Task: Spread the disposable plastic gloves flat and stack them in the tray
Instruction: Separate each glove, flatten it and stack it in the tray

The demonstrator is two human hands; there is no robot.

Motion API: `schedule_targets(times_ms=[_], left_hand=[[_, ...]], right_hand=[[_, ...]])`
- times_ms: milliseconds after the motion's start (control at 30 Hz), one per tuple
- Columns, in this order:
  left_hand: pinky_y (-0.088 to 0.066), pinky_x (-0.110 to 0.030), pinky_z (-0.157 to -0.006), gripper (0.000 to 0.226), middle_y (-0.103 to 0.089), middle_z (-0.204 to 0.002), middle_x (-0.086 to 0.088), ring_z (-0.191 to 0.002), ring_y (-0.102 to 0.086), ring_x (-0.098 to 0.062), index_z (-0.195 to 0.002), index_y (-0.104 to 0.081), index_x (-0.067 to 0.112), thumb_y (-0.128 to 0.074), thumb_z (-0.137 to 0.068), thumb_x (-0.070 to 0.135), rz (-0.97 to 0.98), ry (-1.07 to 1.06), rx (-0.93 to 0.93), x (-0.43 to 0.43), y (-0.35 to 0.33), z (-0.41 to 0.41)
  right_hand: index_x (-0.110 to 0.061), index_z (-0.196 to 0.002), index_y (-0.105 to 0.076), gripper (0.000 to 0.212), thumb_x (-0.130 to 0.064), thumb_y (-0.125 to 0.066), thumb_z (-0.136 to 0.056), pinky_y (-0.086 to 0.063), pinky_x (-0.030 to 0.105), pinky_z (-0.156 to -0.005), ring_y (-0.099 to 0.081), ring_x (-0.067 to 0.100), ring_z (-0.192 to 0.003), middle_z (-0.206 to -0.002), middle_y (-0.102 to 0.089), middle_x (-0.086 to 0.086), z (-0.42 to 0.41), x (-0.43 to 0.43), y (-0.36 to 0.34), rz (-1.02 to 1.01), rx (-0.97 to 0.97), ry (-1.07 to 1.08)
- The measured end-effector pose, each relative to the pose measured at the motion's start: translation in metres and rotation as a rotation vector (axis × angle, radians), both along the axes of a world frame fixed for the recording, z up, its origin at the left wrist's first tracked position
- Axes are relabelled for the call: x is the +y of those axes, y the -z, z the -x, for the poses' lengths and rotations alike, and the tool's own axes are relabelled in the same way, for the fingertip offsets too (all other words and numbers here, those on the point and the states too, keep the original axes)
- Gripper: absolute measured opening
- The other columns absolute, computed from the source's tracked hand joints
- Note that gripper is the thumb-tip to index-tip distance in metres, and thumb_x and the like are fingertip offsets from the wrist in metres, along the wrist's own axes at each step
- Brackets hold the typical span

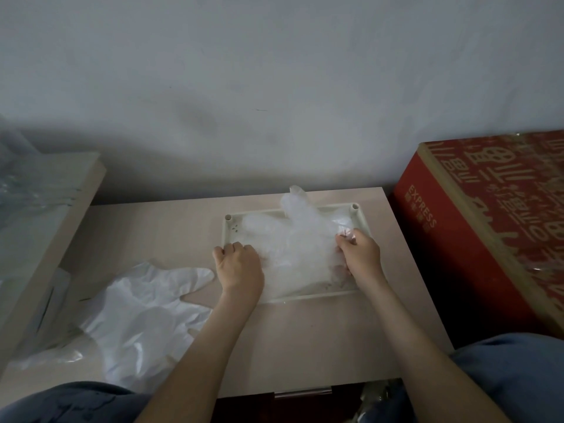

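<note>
A cream rectangular plastic tray (305,297) with small round posts at its far corners lies on the pale wood-grain surface (305,346), towards the far right of it. Spread inside the tray is a translucent disposable plastic glove (293,239); its fingers point away from the person and one fingertip sticks up over the far rim. The right hand (360,254) is at the glove's right side, its fingertips curled together and pinching a fold of the thin film just above the tray's right part. The left hand (239,267) rests knuckles-up over the tray's left rim at the glove's left edge, fingers curled under; whether they have hold of the film cannot be told. To the left on the surface, outside the tray, lies a loose pile of white translucent plastic gloves (146,315), crumpled and overlapping, fingers towards the tray. Right of the surface stands a large red cardboard box (488,239); its side bears the word "EXPRESS" in pale letters with small characters below it, too small to read, and its top carries big pale characters. At the left leans a pale board (45,239).
</note>
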State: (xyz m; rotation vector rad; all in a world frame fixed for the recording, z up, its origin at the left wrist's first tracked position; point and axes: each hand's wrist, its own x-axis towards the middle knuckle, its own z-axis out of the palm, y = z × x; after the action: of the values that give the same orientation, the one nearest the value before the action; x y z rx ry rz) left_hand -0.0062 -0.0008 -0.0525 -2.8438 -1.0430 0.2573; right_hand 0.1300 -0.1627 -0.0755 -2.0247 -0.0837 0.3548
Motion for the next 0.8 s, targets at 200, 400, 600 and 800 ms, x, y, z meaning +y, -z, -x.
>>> schedule_targets(times_ms=[200, 400, 600, 800], left_hand=[[-0.034, -0.037, -0.078, 0.026, -0.061, -0.076, -0.007, -0.067, -0.059, -0.027, -0.08, -0.064, 0.01, -0.062, -0.056, 0.002, -0.182, 0.181, -0.419, -0.002, 0.001, -0.011], [-0.037, -0.047, -0.105, 0.051, -0.048, -0.142, -0.015, -0.128, -0.049, -0.031, -0.136, -0.049, 0.018, -0.035, -0.089, 0.032, 0.2, 0.626, -0.265, -0.019, 0.029, -0.016], [0.004, -0.046, -0.118, 0.063, 0.013, -0.16, -0.008, -0.147, 0.011, -0.024, -0.151, 0.009, 0.029, -0.021, -0.099, 0.05, 0.263, 0.5, 0.048, -0.009, 0.036, -0.016], [0.007, -0.042, -0.117, 0.066, 0.016, -0.159, -0.003, -0.146, 0.014, -0.02, -0.151, 0.009, 0.031, -0.02, -0.098, 0.055, 0.291, 0.419, 0.069, -0.005, 0.039, -0.013]], right_hand=[[-0.004, -0.074, -0.052, 0.03, -0.028, -0.055, -0.092, -0.041, 0.029, -0.048, -0.049, 0.018, -0.055, -0.066, -0.058, 0.003, 0.0, 0.0, -0.002, 0.011, -0.025, -0.016], [-0.014, -0.126, -0.05, 0.037, -0.012, -0.055, -0.09, -0.043, 0.029, -0.077, -0.058, 0.025, -0.095, -0.104, -0.061, 0.005, 0.002, 0.0, -0.002, 0.194, -0.214, -0.103], [-0.002, -0.135, -0.047, 0.052, -0.007, -0.056, -0.084, -0.037, 0.044, -0.1, -0.046, 0.039, -0.122, -0.134, -0.051, 0.019, -0.001, 0.006, -0.003, 0.406, -0.698, -0.148], [-0.025, -0.152, -0.016, 0.053, -0.041, -0.029, -0.103, 0.0, 0.033, -0.117, 0.0, 0.017, -0.148, -0.161, -0.007, 0.002, 0.005, 0.013, 0.014, 0.616, -0.433, -0.854]])
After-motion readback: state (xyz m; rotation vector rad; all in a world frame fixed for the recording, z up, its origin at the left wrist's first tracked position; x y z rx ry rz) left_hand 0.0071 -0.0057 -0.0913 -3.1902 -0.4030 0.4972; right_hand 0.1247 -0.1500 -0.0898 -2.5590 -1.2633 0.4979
